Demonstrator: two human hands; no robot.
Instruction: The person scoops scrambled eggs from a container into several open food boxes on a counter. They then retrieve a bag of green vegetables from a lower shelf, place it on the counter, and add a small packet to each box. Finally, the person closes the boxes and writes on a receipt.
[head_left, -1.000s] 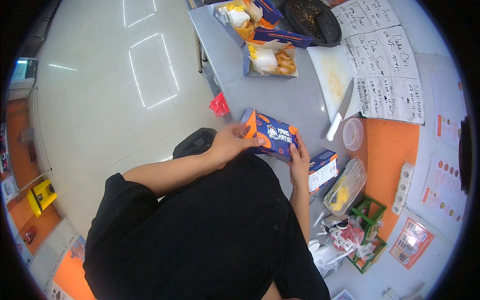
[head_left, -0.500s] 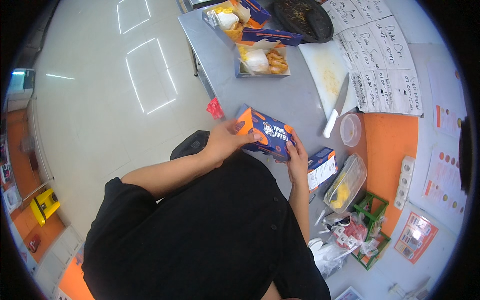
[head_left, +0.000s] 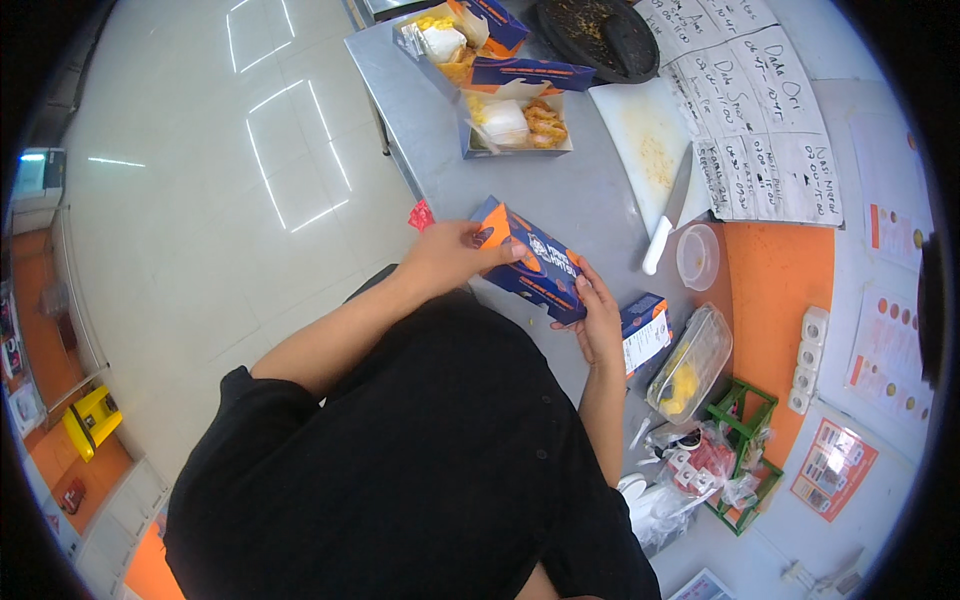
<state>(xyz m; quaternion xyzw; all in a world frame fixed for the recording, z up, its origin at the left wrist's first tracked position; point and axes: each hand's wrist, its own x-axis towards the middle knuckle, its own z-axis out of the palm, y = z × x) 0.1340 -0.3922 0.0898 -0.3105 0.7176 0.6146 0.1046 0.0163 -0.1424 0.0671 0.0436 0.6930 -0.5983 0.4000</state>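
Between my two hands is a closed blue and orange cardboard food box [head_left: 540, 262], its lid facing up and its front side tilted toward me. My left hand [head_left: 465, 250] grips the box's left end, thumb on the lid. At the right end, my right hand [head_left: 595, 315] holds the edge with thumb and fingers. Farther off on the metal table [head_left: 430, 135] stand two open food boxes. The nearer open box [head_left: 515, 125] holds a white wrapped portion and browned fried pieces; the farther open box [head_left: 455, 45] has similar food with something yellow.
Right of the boxes lie a white cutting board [head_left: 645, 130] and a white-handled knife [head_left: 668, 215]. Near my right hand are a round plastic tub [head_left: 697, 258], another blue box [head_left: 645, 325] with a paper slip, and a clear container [head_left: 690, 365]. A black round pan [head_left: 600, 35] sits at the back.
The box in my hands has tilted, so more of its front side shows. Both hands keep their hold on its ends. My view has shifted slightly.
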